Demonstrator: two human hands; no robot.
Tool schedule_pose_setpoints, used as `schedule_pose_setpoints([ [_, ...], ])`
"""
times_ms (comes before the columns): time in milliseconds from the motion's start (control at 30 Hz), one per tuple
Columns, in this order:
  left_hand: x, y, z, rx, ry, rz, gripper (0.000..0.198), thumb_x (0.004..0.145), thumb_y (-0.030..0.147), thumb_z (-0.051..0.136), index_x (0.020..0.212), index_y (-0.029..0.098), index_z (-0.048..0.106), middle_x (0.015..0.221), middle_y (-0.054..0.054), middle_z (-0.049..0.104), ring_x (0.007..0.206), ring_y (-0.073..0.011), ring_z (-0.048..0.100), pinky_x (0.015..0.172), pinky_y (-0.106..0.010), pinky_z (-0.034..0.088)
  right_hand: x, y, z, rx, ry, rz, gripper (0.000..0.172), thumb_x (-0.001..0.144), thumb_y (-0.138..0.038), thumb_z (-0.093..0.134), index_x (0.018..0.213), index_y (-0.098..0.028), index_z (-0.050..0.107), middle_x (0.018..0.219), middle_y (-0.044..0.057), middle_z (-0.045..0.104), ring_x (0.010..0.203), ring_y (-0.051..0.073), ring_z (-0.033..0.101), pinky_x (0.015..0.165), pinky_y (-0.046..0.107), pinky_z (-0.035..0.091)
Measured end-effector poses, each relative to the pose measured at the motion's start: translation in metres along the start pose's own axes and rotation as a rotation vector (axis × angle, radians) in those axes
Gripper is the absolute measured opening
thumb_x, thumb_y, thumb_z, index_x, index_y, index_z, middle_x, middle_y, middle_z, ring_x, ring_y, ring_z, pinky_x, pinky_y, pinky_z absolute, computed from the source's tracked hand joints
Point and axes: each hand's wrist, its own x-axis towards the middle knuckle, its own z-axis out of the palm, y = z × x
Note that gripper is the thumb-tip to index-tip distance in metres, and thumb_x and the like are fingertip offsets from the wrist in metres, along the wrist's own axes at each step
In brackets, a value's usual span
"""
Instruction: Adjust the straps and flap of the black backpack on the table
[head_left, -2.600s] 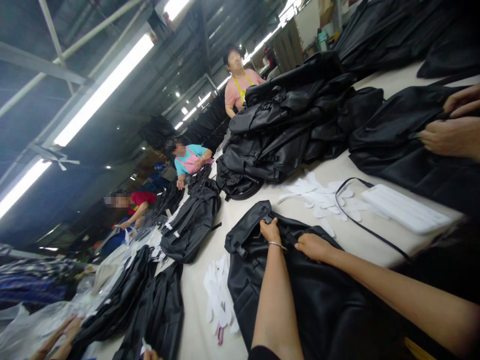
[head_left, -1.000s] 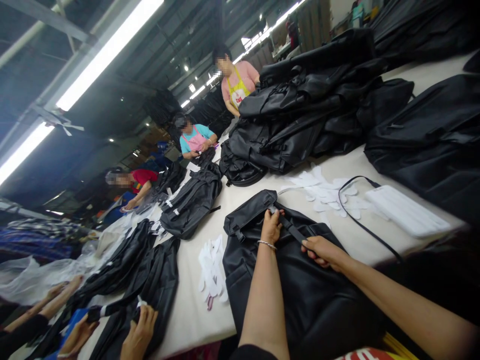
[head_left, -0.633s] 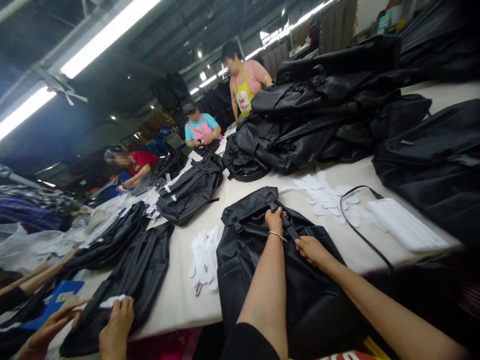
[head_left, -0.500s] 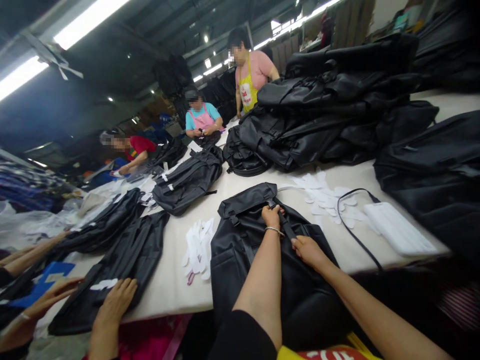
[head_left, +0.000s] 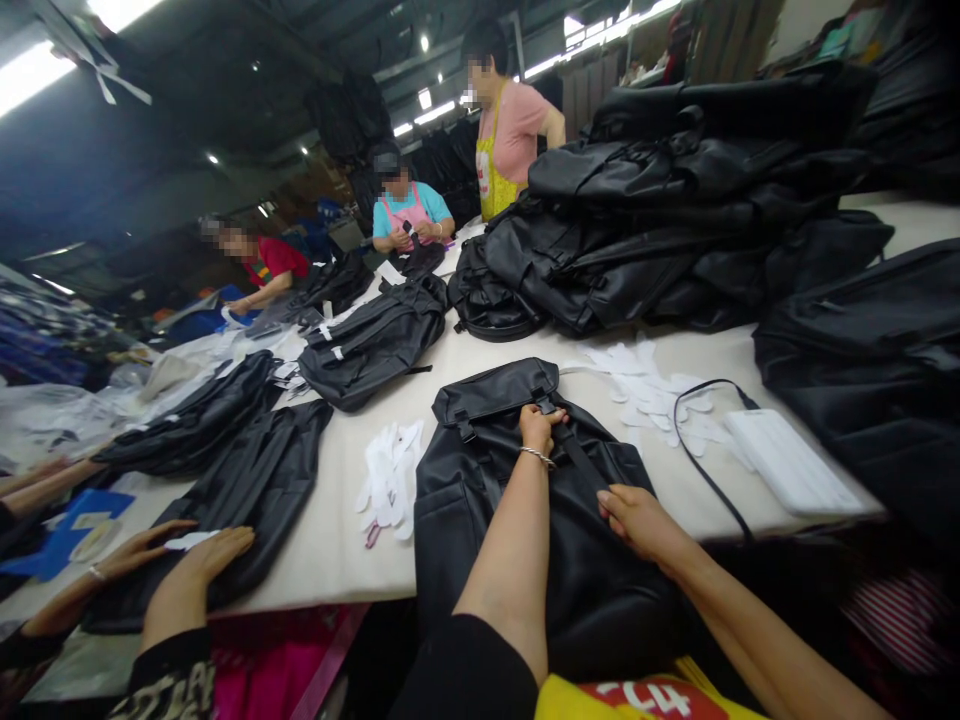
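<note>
A black backpack [head_left: 465, 530] lies on the table in front of me, its flap toward the far side. My left hand [head_left: 537, 428] is closed at the buckle below the flap's right side. From there a black strap [head_left: 581, 458] runs down to my right hand [head_left: 637, 520], which pinches its lower end. The strap looks stretched between both hands. A second buckle [head_left: 466, 432] sits on the flap's left side. Left of the backpack lies a heap of white strips [head_left: 390, 478].
Black bags are piled high [head_left: 660, 230] behind. To the right lie more white pieces [head_left: 652, 395] and a white power bank [head_left: 795, 462] with a black cable. At left, a co-worker's hands [head_left: 202, 555] press a white piece on another black bag [head_left: 277, 490]. Several people work farther back.
My right hand has drawn down and to the right along the strap, away from my left hand, which stays at the buckle. The co-worker's hands at left have moved closer together.
</note>
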Motion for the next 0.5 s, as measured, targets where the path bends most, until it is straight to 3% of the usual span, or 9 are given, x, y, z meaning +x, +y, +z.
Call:
schedule_pose_setpoints([
  [167,0.001,0.002,0.001,-0.023,-0.005,-0.017,0.046,0.046,-0.001,0.071,0.075,0.016,0.038,0.061,0.004,0.055,0.055,-0.0118,0.059,0.061,-0.033,0.053,0.002,0.005,0.001,0.2,-0.081,0.168,0.021,0.081,-0.033,0.031,0.068,-0.019,0.04,0.039,-0.009,0.038,0.022,0.004,0.021,0.028,0.018,0.008],
  [367,-0.002,0.011,-0.002,-0.05,-0.059,-0.09,0.039,0.058,0.001,0.064,0.082,0.016,0.037,0.066,0.0,0.056,0.061,-0.0158,0.061,0.064,-0.037,0.053,0.007,0.01,0.007,-0.161,-0.088,0.146,0.015,0.082,-0.025,0.029,0.071,-0.018,0.037,0.047,-0.002,0.055,0.024,0.007,0.037,0.025,0.018,0.021],
  [500,-0.002,0.013,-0.005,-0.033,-0.066,-0.127,0.038,0.06,0.001,0.06,0.085,0.016,0.037,0.065,-0.001,0.056,0.06,-0.0169,0.062,0.062,-0.037,0.052,-0.007,-0.004,0.002,-0.411,-0.089,0.021,0.021,0.083,-0.024,0.031,0.064,-0.019,0.037,0.035,-0.004,0.048,0.021,0.007,0.035,0.028,0.018,0.026],
])
